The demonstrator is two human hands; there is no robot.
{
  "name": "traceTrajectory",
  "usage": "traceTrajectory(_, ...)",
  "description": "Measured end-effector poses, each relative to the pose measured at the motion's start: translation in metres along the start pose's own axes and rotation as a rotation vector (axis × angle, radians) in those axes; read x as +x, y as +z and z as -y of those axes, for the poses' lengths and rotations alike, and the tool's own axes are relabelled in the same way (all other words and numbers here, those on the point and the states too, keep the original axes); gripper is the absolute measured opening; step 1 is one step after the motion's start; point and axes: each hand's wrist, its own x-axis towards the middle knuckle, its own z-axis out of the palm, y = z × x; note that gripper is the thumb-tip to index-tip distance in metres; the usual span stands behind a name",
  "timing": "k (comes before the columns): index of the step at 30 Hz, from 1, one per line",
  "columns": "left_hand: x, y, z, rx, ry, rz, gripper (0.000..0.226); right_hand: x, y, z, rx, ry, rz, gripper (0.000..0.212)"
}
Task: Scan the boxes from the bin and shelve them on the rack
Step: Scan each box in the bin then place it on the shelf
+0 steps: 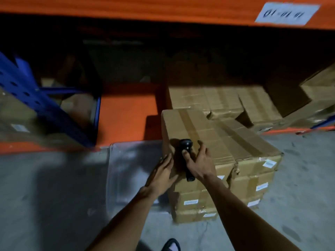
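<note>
- Centrally, a large cardboard box, sealed with brown tape along its top, sits on a stack of further cardboard boxes that stands on the concrete floor.
- White labels are visible on the near faces of the stacked boxes.
- The left hand lies with straight fingers flat against the near left corner of the top box.
- The right hand rests on the top of the same box; its thumb presses a black handheld barcode scanner against the palm, while the other fingers are spread on the cardboard.
- The scanner head points away from the person, toward the rack; its handle end projects past the wrist.
- Directly behind the stack, the lower shelf of the rack holds more taped cardboard boxes, lying close together.
- The rack has orange beams and a blue perforated upright at the left.
- A white label is fixed to the upper orange beam; its print is too blurred to read.
- A sheet of clear plastic film lies on the floor, left of the stack.
</note>
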Motion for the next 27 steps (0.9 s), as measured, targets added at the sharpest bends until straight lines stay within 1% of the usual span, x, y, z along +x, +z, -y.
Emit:
traceTrajectory(3,0.008,0.017,0.001,0.025,0.12,-0.073,0.056,0.019,0.015,-0.007,-0.013,-0.022,0.064,0.085)
traceTrajectory(5,0.009,0.027,0.004,0.007,0.117,-0.112,0.047,0.024,0.019,-0.012,-0.006,-0.035,0.104,0.082)
traceTrajectory(7,0.01,0.032,0.007,-0.029,0.081,-0.131,0.044,0.023,0.018,-0.017,0.086,-0.028,0.093,0.077)
traceTrajectory(9,0.013,0.029,0.005,-0.026,0.034,-0.091,0.049,0.017,0.009,-0.023,0.262,-0.002,0.054,0.07)
traceTrajectory(10,0.014,0.026,0.003,0.011,0.03,-0.071,0.052,0.011,0.003,-0.029,0.367,0.011,0.041,0.068)
traceTrajectory(12,0.019,0.021,-0.005,0.14,0.058,-0.043,0.057,-0.004,-0.014,-0.044,0.559,0.026,0.036,0.065)
traceTrajectory(15,0.033,0.021,-0.022,0.366,0.052,0.1,0.074,-0.028,-0.038,-0.075,0.699,0.04,0.049,0.069)
traceTrajectory(17,0.044,0.032,-0.032,0.413,0.042,0.179,0.072,-0.042,-0.048,-0.097,0.751,0.041,0.02,0.069)
traceTrajectory(18,0.047,0.038,-0.036,0.435,0.039,0.185,0.07,-0.049,-0.051,-0.106,0.759,0.034,0.001,0.067)
traceTrajectory(20,0.048,0.05,-0.04,0.515,0.049,0.126,0.07,-0.061,-0.053,-0.126,0.717,0.017,-0.059,0.066)
traceTrajectory(23,0.046,0.057,-0.031,0.644,0.115,0.053,0.068,-0.077,-0.044,-0.152,0.682,0.026,-0.185,0.068)
traceTrajectory(25,0.048,0.059,-0.028,0.608,0.119,0.052,0.067,-0.084,-0.034,-0.164,0.673,0.043,-0.249,0.065)
traceTrajectory(27,0.05,0.06,-0.028,0.617,0.135,0.023,0.067,-0.088,-0.024,-0.175,0.667,0.066,-0.257,0.062)
